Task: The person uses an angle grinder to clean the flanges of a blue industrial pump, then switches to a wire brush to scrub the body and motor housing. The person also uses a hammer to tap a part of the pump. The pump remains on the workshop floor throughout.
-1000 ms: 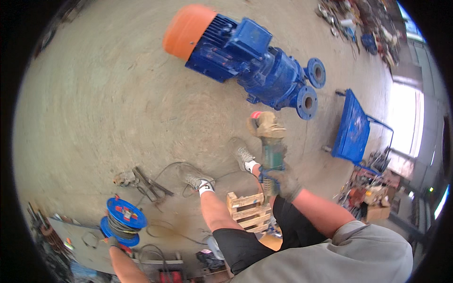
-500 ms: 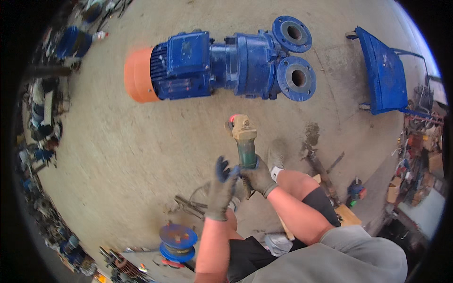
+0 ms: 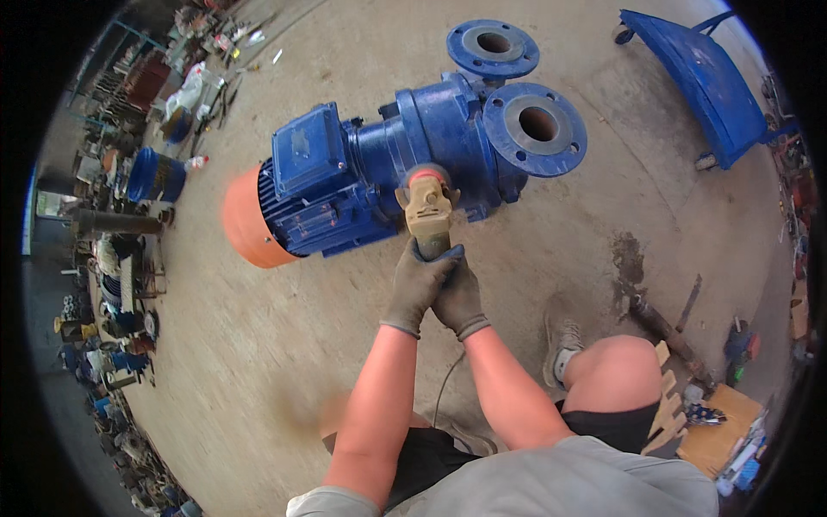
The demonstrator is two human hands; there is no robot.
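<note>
With the fingers of our left hand (image 3: pixel 412 286) and right hand (image 3: pixel 461 297) curled closed around the angle grinder (image 3: pixel 428 212), its head over the blue pump (image 3: pixel 383 157), contact unclear, we seem to be lining up, which calls for steadiness next.

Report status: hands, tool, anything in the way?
Grey-gloved left hand and right hand gripping tan-headed angle grinder. Grinder head overlapping blue metal motor unit with orange end cover in view; contact unclear. No obstruction seen between them.
</note>
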